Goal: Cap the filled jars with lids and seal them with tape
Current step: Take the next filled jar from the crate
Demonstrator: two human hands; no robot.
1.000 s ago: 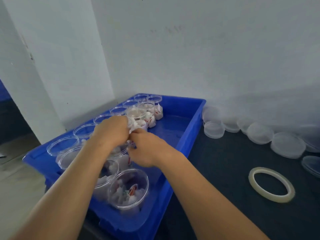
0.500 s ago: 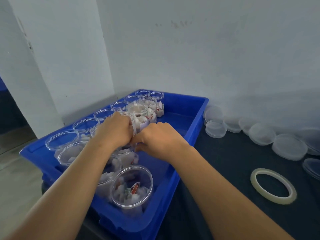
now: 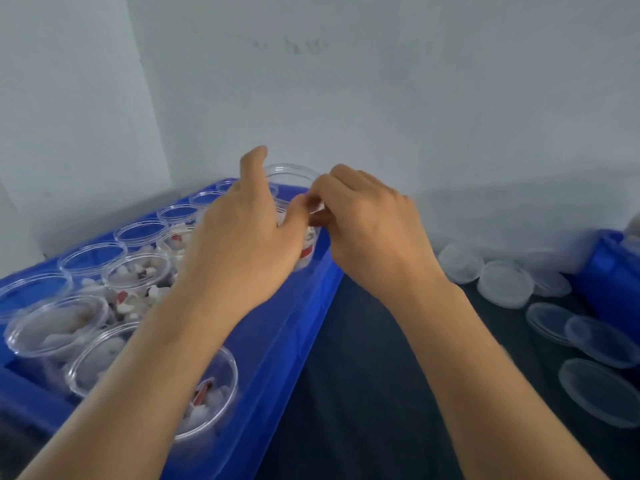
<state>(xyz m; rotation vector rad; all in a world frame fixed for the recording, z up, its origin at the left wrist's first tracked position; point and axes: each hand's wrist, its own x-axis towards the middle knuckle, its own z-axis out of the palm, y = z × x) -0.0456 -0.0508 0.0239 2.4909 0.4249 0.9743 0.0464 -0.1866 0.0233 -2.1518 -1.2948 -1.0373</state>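
Note:
A clear filled jar [image 3: 298,188] with white and red pieces inside is lifted above the right rim of the blue crate [image 3: 287,327]. My left hand [image 3: 242,244] grips its near side, index finger raised past the rim. My right hand [image 3: 363,230] pinches the jar's rim on the right. Several other open filled jars [image 3: 138,275] stand in rows in the crate. Clear lids [image 3: 505,282] lie scattered on the dark table to the right. The tape roll is out of view.
A white wall rises just behind the crate and table. Part of a second blue bin [image 3: 609,271] shows at the right edge. The dark table top [image 3: 374,375] stretches between the crate and the lids.
Both hands have risen out of the crate with one jar, moving up and to the right toward the crate's rim. The view has shifted, and the tape roll has left the frame.

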